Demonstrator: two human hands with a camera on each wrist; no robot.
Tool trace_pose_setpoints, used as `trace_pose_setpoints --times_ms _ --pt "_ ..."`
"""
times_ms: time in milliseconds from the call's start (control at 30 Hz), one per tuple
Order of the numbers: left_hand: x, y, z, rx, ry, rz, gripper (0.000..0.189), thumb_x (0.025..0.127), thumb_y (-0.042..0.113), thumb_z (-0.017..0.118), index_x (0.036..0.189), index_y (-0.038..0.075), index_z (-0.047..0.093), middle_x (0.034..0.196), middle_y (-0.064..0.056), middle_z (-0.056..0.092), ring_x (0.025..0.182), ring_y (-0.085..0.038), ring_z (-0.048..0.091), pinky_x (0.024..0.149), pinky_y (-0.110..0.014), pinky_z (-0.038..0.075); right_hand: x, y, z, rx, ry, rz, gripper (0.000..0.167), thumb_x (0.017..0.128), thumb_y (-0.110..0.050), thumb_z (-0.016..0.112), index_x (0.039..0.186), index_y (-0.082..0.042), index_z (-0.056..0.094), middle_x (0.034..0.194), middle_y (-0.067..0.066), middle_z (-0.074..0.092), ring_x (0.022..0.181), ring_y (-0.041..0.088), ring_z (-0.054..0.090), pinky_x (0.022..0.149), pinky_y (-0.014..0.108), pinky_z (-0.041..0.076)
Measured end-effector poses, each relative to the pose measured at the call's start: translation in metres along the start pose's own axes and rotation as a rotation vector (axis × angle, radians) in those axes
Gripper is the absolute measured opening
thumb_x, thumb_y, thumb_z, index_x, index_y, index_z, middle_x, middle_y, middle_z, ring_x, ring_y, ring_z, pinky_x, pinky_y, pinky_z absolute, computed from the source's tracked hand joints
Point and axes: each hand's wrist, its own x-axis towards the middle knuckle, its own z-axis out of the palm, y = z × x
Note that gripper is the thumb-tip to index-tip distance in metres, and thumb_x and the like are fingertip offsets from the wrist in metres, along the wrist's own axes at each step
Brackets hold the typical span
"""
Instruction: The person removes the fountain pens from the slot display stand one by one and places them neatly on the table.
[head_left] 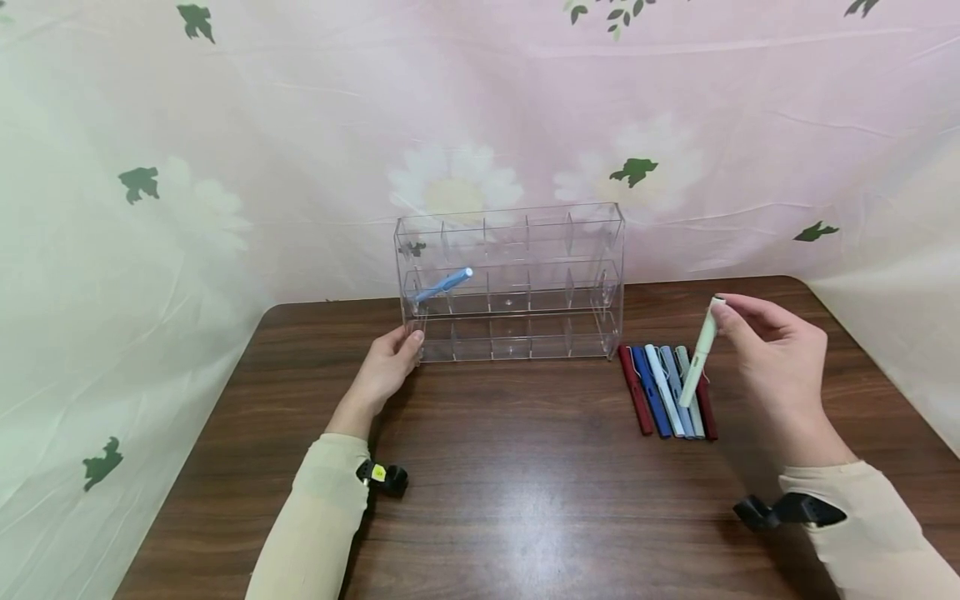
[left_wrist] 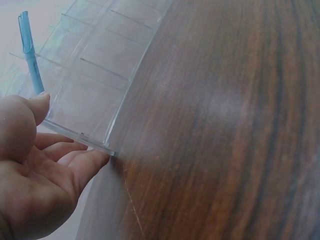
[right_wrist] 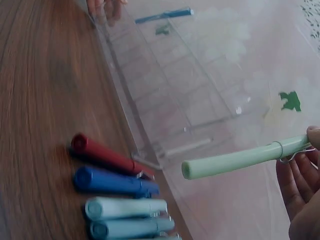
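Observation:
My right hand (head_left: 783, 367) pinches a pale green pen (head_left: 701, 352) near its upper end, with the pen tilted above a row of pens. That row holds a dark red pen (head_left: 636, 392), a blue pen (head_left: 651, 392), a light blue pen (head_left: 664, 392) and several more, lying side by side on the table. Left of them stands a clear tiered organizer (head_left: 510, 351) with divided compartments. One blue pen (head_left: 444, 285) leans in a left compartment of its middle tier. My left hand (head_left: 390, 360) grips the organizer's lower left end, thumb in front; in the left wrist view some fingers (left_wrist: 92, 162) show past the panel.
The dark wooden table (head_left: 510, 475) has rounded back corners. Behind it hangs a pale cloth (head_left: 315, 167) printed with flowers and green leaves, close to the organizer's back. Bare tabletop lies in front of the organizer, between the two forearms.

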Motion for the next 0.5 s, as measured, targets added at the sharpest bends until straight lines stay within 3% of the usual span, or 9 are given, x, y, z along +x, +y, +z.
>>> trace_pose_setpoints --times_ms 200,500 --pt "0.000 -0.001 0.000 -0.007 0.005 0.003 0.060 0.119 0.032 0.043 0.167 -0.002 0.032 0.171 -0.025 0.038 0.159 -0.040 0.039 0.128 -0.051 0.037 0.005 0.011 -0.017 -0.118 -0.059 0.070 0.037 0.101 -0.029 0.079 0.132 -0.010 0.078 0.094 -0.030 0.074 0.091 0.000 0.066 0.072 0.010 0.051" --pt "0.001 -0.001 0.001 -0.008 -0.002 0.001 0.062 0.119 0.032 0.042 0.168 -0.003 0.028 0.172 -0.025 0.036 0.159 -0.040 0.038 0.128 -0.050 0.037 0.013 0.030 -0.037 -0.242 -0.156 0.100 0.044 0.102 -0.041 0.075 0.136 -0.012 0.076 0.091 -0.035 0.069 0.081 -0.004 0.066 0.064 0.012 0.050"
